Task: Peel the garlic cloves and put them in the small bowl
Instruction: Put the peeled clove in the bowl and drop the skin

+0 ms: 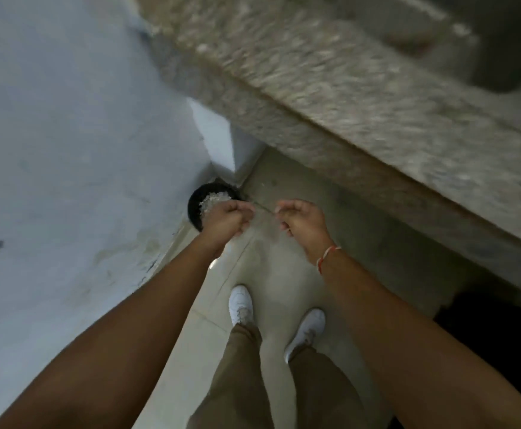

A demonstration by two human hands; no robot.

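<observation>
The frame is motion-blurred and looks down at the floor. My left hand [226,219] is curled into a fist just above a black round bin [195,209] that stands in the wall corner. A heap of whitish flaky skins [212,201] shows in the bin beside that hand. My right hand [302,224] hovers a little to the right over the floor, with its fingers curled under and the thumb against them. Whether either hand holds anything is hidden. No garlic cloves or small bowl are in view.
A speckled stone counter [361,97] runs across the upper right, with a sink basin [507,41] at its far corner. A pale wall [67,134] fills the left. My white shoes [240,305] stand on the tiled floor [284,264].
</observation>
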